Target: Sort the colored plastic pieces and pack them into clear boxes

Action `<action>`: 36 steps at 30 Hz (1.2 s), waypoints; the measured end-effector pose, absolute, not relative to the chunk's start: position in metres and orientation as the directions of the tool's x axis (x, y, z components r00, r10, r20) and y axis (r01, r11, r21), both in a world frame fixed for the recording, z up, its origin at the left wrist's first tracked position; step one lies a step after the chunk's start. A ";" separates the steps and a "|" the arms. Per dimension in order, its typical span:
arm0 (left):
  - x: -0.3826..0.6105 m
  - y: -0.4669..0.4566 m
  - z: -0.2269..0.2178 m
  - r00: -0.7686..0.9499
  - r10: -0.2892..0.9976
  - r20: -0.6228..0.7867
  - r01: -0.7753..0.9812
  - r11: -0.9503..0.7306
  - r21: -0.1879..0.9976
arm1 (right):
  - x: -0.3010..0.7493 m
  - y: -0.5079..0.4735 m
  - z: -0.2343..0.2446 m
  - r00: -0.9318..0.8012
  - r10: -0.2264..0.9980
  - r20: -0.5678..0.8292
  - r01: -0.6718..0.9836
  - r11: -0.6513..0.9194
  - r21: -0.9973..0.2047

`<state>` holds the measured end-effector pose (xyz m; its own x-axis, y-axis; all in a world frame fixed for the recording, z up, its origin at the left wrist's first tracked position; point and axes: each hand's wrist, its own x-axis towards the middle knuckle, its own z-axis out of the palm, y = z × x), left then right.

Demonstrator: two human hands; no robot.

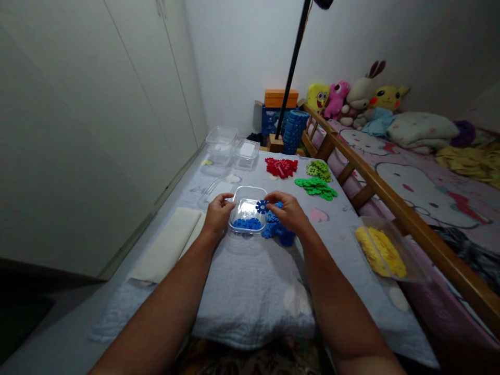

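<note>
A clear plastic container [250, 194] stands in front of me with several blue snowflake-shaped plastic pieces [247, 224] lying at its near end. My left hand [219, 212] grips the container's left side, thumb and fingers at the rim. Between the thumb and fingers of my right hand [287, 209] is one blue snowflake piece [262, 207], held over the container's right edge. A loose pile of blue snowflake pieces [278, 230] lies on the cloth just right of the container, partly hidden under my right hand.
Beyond are red pieces [281, 167], green pieces [317, 188] and lime pieces [319, 170]. Two clear containers [221, 143] stand at the back left, a clear lid [214, 191] nearer. A folded cloth [167, 245] lies left, a bag of yellow pieces [380, 252] right, beside the wooden bed rail [367, 185].
</note>
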<state>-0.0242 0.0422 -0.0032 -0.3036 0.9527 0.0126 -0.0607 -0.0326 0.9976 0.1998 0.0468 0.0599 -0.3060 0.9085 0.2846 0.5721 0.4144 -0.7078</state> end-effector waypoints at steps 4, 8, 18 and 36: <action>-0.025 0.043 -0.005 -0.302 0.953 0.020 -0.056 -0.038 0.998 | 0.181 0.035 0.060 -0.432 0.869 0.242 0.657 0.487 -0.576; -0.025 0.043 -0.006 -0.294 0.955 0.027 -0.054 -0.045 0.998 | 0.173 0.032 0.058 -0.482 0.859 0.171 0.697 0.494 -0.519; -0.026 0.044 -0.009 -0.298 0.954 0.028 -0.047 -0.044 0.998 | 0.171 0.034 0.051 -0.475 0.863 0.174 0.750 0.500 -0.433; -0.025 0.043 -0.006 -0.301 0.953 0.028 -0.042 -0.042 0.998 | 0.217 0.078 0.006 -0.049 0.988 0.147 0.936 0.097 -0.340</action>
<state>-0.0249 0.0427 -0.0060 -0.3005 0.9534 0.0276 -0.0419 -0.0421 0.9982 0.2168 0.0785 0.0057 -0.0487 0.9880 0.1465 0.9355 0.0965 -0.3398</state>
